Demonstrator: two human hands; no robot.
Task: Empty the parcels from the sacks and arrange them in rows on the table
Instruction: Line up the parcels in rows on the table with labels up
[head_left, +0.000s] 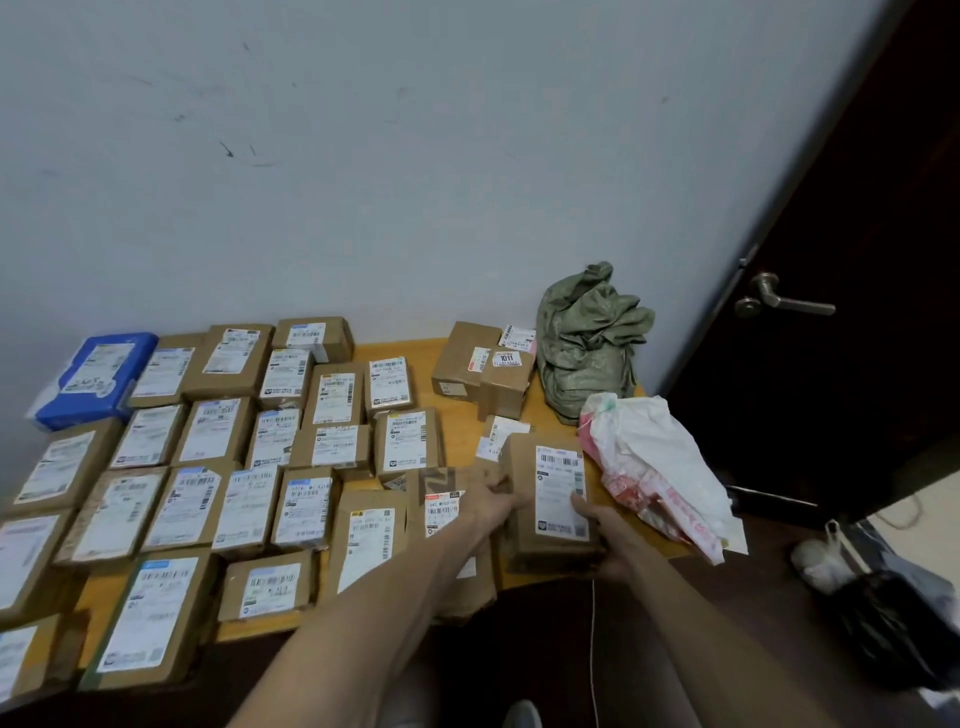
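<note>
1. While rows of parcels (208, 467) are covering the table (457, 415) at left, the left hand (491, 501) is gripping a brown parcel (556, 499) right of centre.
2. The right hand (605, 530) is clasping its right side.
3. A green sack (587, 343) and a white sack (654, 467) are slumping at right.

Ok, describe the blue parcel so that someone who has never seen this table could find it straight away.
Start at the wooden table pushed against the pale wall and follow the rows of brown cardboard parcels to the far left corner. There, in the back row, lies the blue parcel. It is the only one wrapped in blue rather than brown, and it has a white label on top.
</note>
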